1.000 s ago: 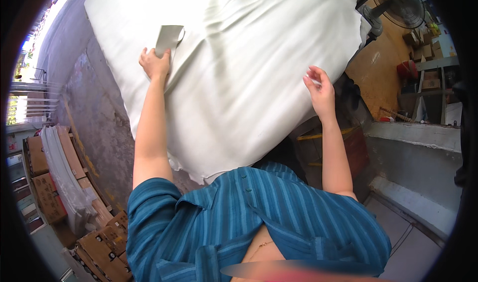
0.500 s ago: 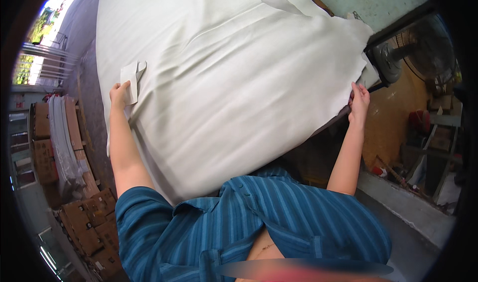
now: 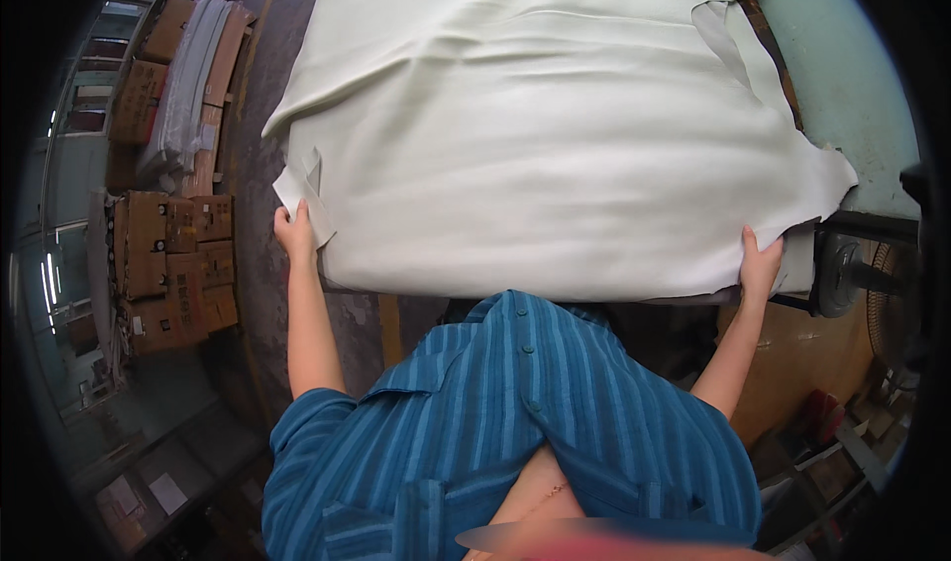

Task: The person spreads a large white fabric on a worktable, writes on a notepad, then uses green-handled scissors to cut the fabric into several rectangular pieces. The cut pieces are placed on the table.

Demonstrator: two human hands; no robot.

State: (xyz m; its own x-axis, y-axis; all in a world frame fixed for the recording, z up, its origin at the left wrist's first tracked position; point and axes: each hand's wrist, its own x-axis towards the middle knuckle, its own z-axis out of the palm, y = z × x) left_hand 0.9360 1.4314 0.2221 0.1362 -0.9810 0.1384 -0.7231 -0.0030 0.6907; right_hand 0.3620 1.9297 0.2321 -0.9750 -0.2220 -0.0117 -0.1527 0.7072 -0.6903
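Observation:
A large off-white hide (image 3: 555, 175), apparently leather, lies spread over a worktable in front of me, with an irregular right edge and long soft wrinkles. At its near left corner, my left hand (image 3: 294, 232) pinches a pale folded flap (image 3: 315, 207); I cannot tell whether it is part of the hide or a separate piece. My right hand (image 3: 761, 264) grips the hide's near right edge, thumb on top and the other fingers underneath, mostly hidden. On the far right, a lip of the hide curls over beside a cut-in notch.
A fan (image 3: 847, 279) stands close by the table's right corner. Cardboard boxes (image 3: 183, 274) are stacked on the floor at left, with wrapped long panels (image 3: 188, 96) behind them. A pale green wall (image 3: 842, 86) borders the table's far right.
My view has turned, so the table's near edge now runs nearly level before me. The hide's near left part lies flatter, and its fold sits farther back. Both hands keep their holds.

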